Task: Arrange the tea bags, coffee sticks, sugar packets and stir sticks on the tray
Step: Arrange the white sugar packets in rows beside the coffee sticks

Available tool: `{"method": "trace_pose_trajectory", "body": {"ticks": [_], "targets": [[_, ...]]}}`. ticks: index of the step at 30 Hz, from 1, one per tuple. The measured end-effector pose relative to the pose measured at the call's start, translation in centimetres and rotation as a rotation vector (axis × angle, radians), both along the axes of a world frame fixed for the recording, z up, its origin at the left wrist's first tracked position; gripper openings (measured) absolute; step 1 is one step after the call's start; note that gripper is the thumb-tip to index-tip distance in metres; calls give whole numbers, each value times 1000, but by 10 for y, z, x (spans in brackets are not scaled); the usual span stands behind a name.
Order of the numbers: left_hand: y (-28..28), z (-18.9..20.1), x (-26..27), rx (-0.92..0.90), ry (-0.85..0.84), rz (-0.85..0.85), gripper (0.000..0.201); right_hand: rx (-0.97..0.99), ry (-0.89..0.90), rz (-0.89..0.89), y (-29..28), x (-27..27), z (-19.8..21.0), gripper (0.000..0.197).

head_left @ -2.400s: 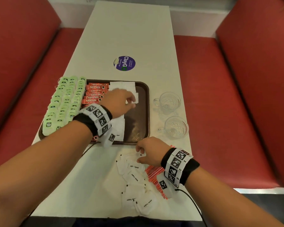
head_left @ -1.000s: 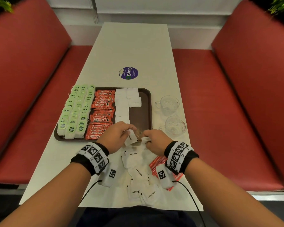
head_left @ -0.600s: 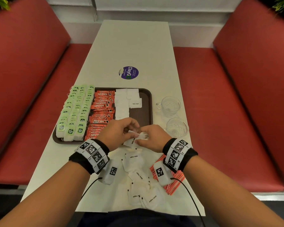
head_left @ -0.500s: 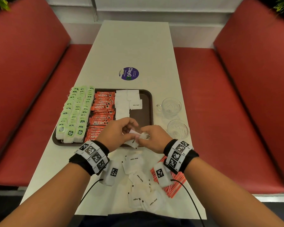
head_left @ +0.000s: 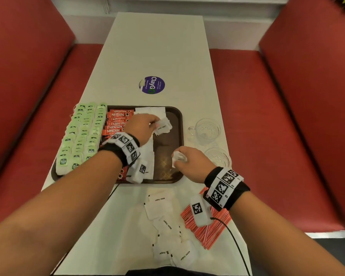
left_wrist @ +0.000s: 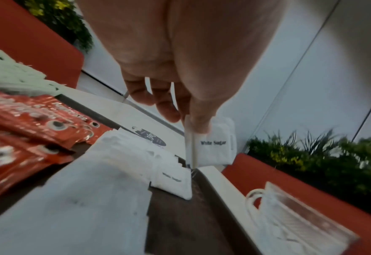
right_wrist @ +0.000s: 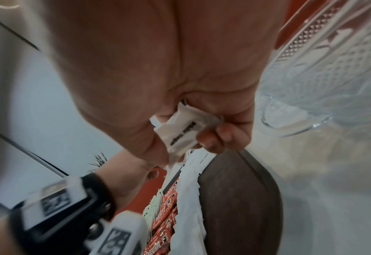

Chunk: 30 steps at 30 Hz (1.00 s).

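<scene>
Sugar packet (left_wrist: pixel 213 146) marked "White Sugar" hangs on edge from my left grip (head_left: pixel 141 126), pinched at its top by thumb and fingertips, above the brown tray (head_left: pixel 177 120) by the white packet rows (head_left: pixel 149 156). My right grip (head_left: pixel 189 162) curls round another sugar sachet (right_wrist: pixel 184 132) over the tray's near side. "Nescafé" sticks (head_left: pixel 118 121) lie crosswise.

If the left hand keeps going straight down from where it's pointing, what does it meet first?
Probably the sugar packet lying on the tray just below: the left hand pinches a white sugar packet right above it. Depth is uncertain.
</scene>
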State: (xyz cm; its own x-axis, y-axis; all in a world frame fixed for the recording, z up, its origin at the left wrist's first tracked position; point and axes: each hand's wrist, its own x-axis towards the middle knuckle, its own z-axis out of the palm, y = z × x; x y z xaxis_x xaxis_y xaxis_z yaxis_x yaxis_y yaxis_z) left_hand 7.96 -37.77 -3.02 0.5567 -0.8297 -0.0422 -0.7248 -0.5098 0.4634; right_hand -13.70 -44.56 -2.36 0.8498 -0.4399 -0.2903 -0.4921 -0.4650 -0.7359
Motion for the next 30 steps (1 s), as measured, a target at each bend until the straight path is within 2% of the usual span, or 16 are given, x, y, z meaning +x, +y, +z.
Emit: {"method": "trace_pose_trajectory", "body": {"ticks": [4,7,13,18,22,27,30], "targets": [[-33,-12,20,291,-112,-114,25,29,19,17,-1,-1,1,22],[-46,-21,29,378,-162,-147,25,35,9,18,-2,-2,3,21],[-54,-30,40,361,-147,-39,16,63,24,25,-7,-2,4,21],[-62,-32,26,272,-203,-15,37,44,15,-9,-14,4,6,13],[-75,-41,11,364,-254,-22,60,6,3,0,-15,6,7,11],[-78,-44,12,404,-251,-26,53,105,-16,-40,-14,7,12,8],[-74,-32,12,382,-199,-53,49,194,-18,-101,-11,8,15,12]]}}
